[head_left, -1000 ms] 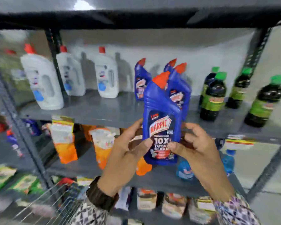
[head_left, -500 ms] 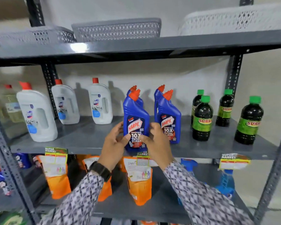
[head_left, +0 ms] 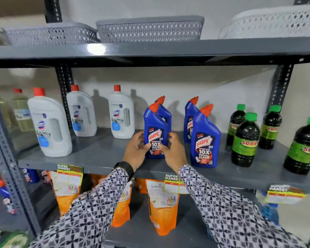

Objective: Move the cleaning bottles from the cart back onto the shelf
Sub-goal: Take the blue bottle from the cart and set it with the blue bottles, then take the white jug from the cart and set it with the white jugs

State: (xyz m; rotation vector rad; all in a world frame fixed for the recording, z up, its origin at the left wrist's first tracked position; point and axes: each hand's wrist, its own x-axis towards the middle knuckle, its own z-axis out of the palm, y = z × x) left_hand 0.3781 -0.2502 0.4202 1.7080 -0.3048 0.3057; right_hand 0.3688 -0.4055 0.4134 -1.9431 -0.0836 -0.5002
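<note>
A blue Harpic bottle [head_left: 155, 130] with an orange-red cap stands upright on the grey middle shelf [head_left: 100, 154], in front of another blue bottle [head_left: 166, 113]. My left hand [head_left: 135, 152] holds its left side and my right hand [head_left: 172, 152] holds its right side, fingers on the label. Two more Harpic bottles [head_left: 204, 140] stand just to the right. The cart is out of view.
White Domex bottles [head_left: 49, 126] stand left on the same shelf, dark green-capped Sunny bottles [head_left: 245, 140] right. Grey and white baskets [head_left: 149, 29] sit on the top shelf. Orange refill pouches [head_left: 162, 206] fill the shelf below. Steel uprights [head_left: 7, 158] frame the left side.
The bottle went from being held up in front of the shelf to standing on the middle shelf. Both hands stay on it.
</note>
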